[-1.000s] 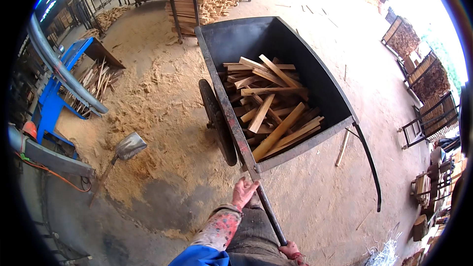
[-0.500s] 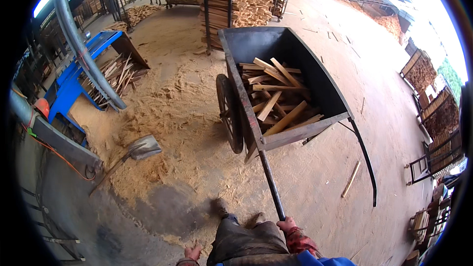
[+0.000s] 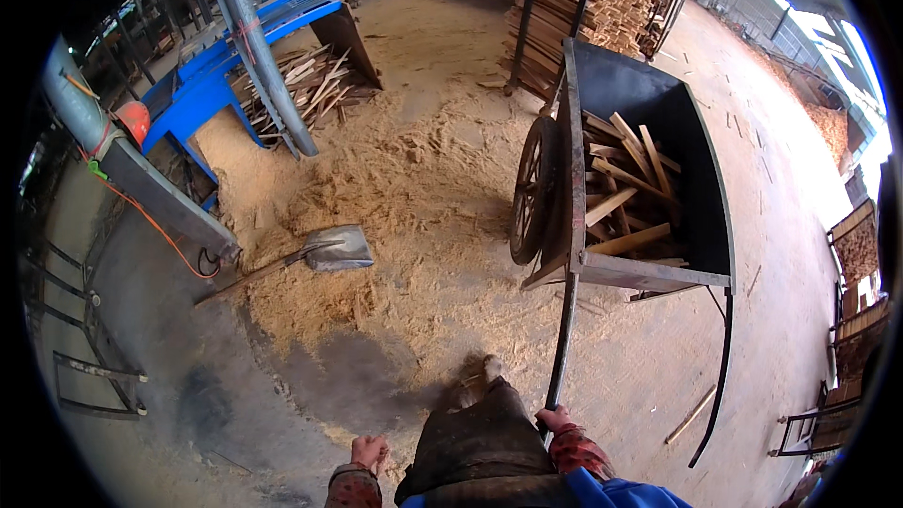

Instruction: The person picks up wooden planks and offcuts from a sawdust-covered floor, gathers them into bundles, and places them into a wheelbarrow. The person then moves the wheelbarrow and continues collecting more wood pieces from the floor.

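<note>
My right hand is closed around the end of the left handle of a dark metal handcart. Split wood pieces lie jumbled in the cart's open box, and a spoked wheel shows on its left side. The right handle slopes down with no hand on it. Low in front of my body, my left hand has its fingers curled, and nothing shows in it. Nearest to that hand is a shovel, lying on the sawdust farther ahead.
Sawdust covers much of the floor. At the left stand a blue machine, a slanted steel post and scrap wood. A tall wood stack rises behind the cart. One stick lies by the right handle.
My view has swung left, so the cart appears farther right and the shovel nearer the middle. My left hand has come up slightly. The right hand keeps its hold on the handle.
</note>
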Demonstrator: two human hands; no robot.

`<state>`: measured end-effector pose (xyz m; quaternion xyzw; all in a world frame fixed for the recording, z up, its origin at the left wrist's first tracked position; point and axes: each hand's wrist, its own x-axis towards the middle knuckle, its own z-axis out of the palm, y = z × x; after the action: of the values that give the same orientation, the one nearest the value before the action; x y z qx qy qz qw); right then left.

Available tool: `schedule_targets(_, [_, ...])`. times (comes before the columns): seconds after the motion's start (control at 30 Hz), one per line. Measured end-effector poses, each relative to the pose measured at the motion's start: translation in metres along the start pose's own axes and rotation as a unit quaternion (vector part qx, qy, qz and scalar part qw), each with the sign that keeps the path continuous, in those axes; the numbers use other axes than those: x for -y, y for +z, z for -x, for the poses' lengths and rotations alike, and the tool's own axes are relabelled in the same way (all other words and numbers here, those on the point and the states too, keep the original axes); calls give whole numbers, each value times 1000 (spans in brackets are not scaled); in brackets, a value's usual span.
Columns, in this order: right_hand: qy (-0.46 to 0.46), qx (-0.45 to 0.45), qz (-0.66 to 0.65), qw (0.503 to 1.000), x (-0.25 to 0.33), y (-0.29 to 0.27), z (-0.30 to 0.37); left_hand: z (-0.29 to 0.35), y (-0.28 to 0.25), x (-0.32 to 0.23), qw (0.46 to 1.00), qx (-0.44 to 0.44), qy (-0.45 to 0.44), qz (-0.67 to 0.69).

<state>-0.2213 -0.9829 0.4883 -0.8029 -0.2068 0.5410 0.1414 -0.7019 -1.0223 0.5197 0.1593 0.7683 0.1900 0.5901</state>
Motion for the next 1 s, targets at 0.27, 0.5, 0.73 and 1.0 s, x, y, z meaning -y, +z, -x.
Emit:
schedule_targets(0.27, [4,-8,-45,999,19,18,-72,12,-4,-80,998,-41,-29,-38])
schedule_targets(0.5, [4,-22,-44,999,56,-5,-89,5,-8,-65,994,-9,-60,-86])
schedule_targets(0.73, [34,-6,93,995,86,-24,-110,-51,8,-83,914,85,114,-380])
schedule_targets(1.0, [71,3,222,972,149,-20,-110,-132,-9,-101,832,93,247,-488])
